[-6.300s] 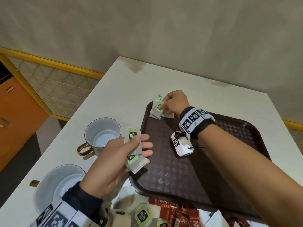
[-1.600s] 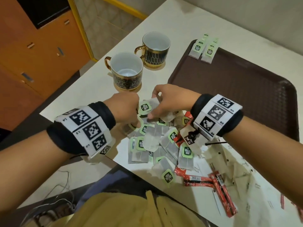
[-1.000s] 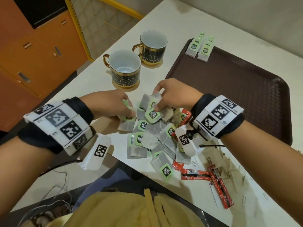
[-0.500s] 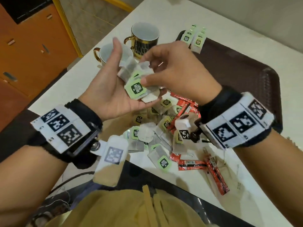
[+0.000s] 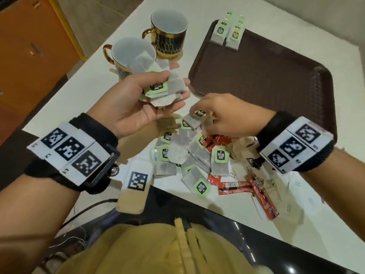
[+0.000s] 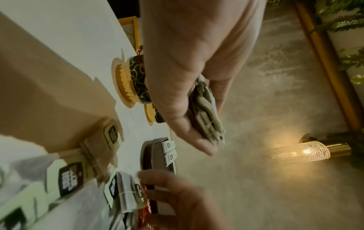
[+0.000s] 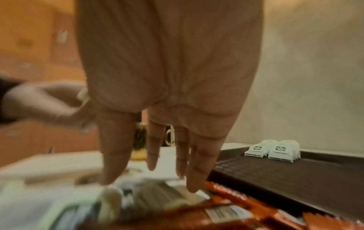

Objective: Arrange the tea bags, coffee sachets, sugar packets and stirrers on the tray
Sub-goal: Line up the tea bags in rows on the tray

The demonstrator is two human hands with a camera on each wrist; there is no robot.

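My left hand is raised palm up over the table and grips a stack of tea bags under its thumb; the left wrist view shows that stack edge-on. My right hand reaches down into the loose pile of tea bags, straight fingers touching one tea bag. Red coffee sachets and white sugar packets lie at the pile's right. The brown tray carries two neat tea bag stacks in its far left corner.
Two black-and-gold cups stand left of the tray, the nearer one just behind my left hand. The table's near edge runs right below the pile. An orange cabinet is off to the left.
My right hand has left the stack in my left hand and dropped to the pile on the table. The left hand still holds its stack, a little further from me.
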